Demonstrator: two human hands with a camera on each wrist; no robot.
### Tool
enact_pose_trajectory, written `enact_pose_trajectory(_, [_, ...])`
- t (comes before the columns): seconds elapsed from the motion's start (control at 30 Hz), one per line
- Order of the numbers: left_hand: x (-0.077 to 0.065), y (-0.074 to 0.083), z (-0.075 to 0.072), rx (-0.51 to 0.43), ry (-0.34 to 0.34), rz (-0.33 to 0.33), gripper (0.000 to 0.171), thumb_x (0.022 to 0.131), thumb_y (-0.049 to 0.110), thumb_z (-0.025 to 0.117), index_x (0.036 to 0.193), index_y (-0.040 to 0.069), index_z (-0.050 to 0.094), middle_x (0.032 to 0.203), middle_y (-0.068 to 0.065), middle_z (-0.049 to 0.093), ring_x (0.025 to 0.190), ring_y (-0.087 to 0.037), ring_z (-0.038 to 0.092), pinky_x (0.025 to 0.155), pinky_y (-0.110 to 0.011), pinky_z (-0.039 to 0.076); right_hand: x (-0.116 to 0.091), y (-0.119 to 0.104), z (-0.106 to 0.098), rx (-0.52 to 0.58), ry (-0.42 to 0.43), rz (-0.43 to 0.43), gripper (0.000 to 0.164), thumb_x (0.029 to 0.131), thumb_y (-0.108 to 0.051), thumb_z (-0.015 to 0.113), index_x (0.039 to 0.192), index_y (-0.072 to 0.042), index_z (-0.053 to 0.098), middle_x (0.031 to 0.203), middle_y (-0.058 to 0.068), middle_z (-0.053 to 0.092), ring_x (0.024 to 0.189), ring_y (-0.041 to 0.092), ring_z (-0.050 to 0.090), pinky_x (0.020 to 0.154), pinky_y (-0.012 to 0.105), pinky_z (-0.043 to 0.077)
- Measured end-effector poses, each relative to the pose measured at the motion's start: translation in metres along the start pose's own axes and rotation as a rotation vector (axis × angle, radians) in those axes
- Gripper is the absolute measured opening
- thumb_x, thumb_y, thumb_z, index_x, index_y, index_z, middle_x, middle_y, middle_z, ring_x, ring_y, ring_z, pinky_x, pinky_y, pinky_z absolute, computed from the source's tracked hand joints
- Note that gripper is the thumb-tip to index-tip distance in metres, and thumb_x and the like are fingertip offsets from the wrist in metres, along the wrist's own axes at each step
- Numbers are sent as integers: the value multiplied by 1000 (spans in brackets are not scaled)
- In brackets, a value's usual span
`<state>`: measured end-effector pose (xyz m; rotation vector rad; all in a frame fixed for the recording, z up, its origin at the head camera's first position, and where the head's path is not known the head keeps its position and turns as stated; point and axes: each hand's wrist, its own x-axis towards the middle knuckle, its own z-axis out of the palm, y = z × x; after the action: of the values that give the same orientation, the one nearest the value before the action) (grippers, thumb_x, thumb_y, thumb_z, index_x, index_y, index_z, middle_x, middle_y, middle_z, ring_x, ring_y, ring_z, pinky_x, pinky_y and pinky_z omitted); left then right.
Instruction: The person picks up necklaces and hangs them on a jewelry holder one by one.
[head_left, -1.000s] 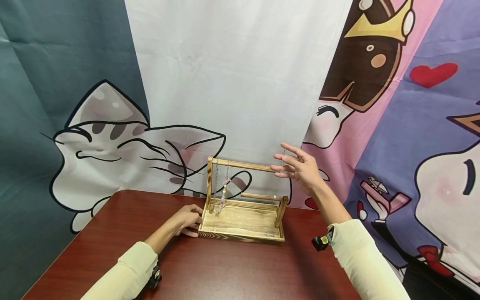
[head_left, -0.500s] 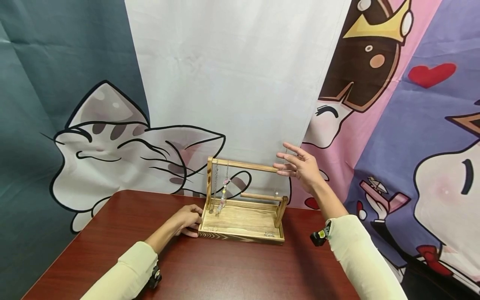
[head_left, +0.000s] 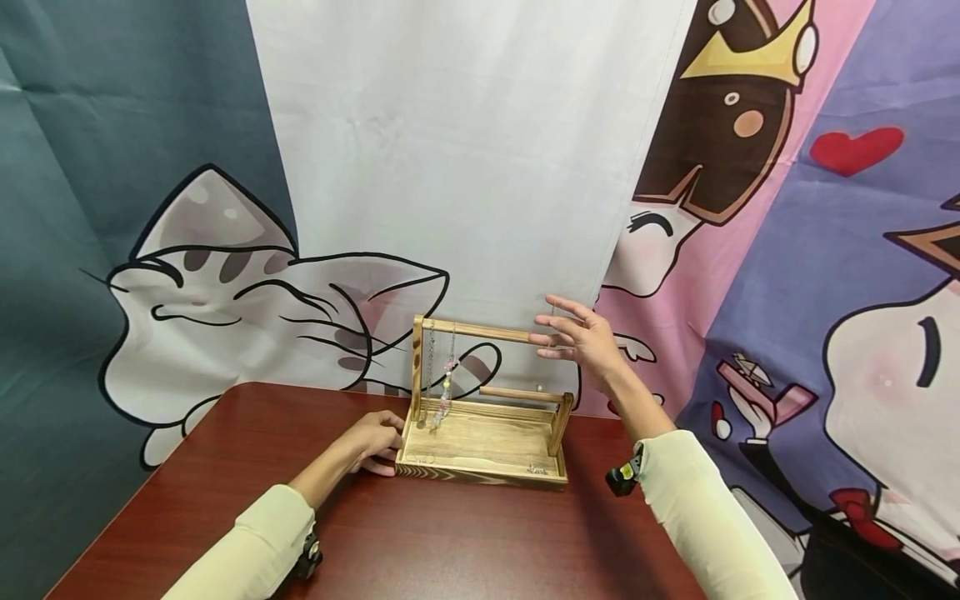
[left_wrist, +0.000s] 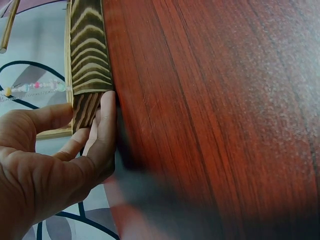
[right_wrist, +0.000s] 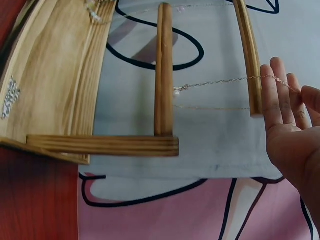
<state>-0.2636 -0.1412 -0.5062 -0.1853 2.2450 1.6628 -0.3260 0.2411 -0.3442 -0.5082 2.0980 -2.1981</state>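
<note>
A wooden jewelry stand (head_left: 480, 433) with a shallow tray and two bars sits on the table. At its left front corner my left hand (head_left: 372, 440) grips the tray wall (left_wrist: 86, 112), thumb on one side and fingers on the other. My right hand (head_left: 581, 340) is raised by the free end of the upper bar (head_left: 480, 331). Between thumb and fingers it pinches a fine chain necklace (right_wrist: 215, 82), which crosses its spread fingers. The necklace's small pale pendant (right_wrist: 178, 91) dangles by the lower bar (head_left: 521, 393). A silver chain (head_left: 431, 367) and a beaded necklace (head_left: 447, 383) hang at the upper bar's left.
A small heap of silver chain (right_wrist: 11, 97) lies in the tray's right front corner. The red-brown table (head_left: 450, 542) extends in front of the stand. Close behind it hangs a printed cloth (head_left: 465, 167) with cartoon figures.
My right hand moved slightly right, then back left and a little lower, and the pendant swung left with it. My left hand stays on the tray corner.
</note>
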Motion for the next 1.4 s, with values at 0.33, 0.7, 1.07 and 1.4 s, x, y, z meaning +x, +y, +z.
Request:
enact_pose_trajectory(0.33, [-2,2,0,6,0,-1,45,97,-1,66,142,-3,60,119,-25,76,95,-28,77,66,-39,74,6,11,20,41,-3,21,52,118,-17,60,169,-8,50,115,0,85,95,19,87,85,41,75])
enact_pose_trajectory(0.7, [-2,2,0,-1,0,-5,44,97,-2,66,141,-2,61,116,-23,77,92,-26,78,65,-39,73,9,18,43,39,-15,24,51,117,-16,63,166,-9,54,116,1,86,100,25,87,89,45,75])
enact_pose_trajectory(1.07, [-2,2,0,4,-3,-6,45,97,-1,67,142,-2,61,118,-24,77,93,-26,78,65,-39,73,14,28,61,17,-38,28,49,117,-15,61,166,-11,56,126,10,85,99,21,87,103,63,66])
enact_pose_trajectory(1.4, [-3,3,0,5,2,-2,44,97,-1,67,141,-2,62,118,-24,76,93,-27,77,65,-39,73,16,35,76,11,-69,24,49,117,-12,60,166,-8,55,147,33,70,130,62,68,95,50,73])
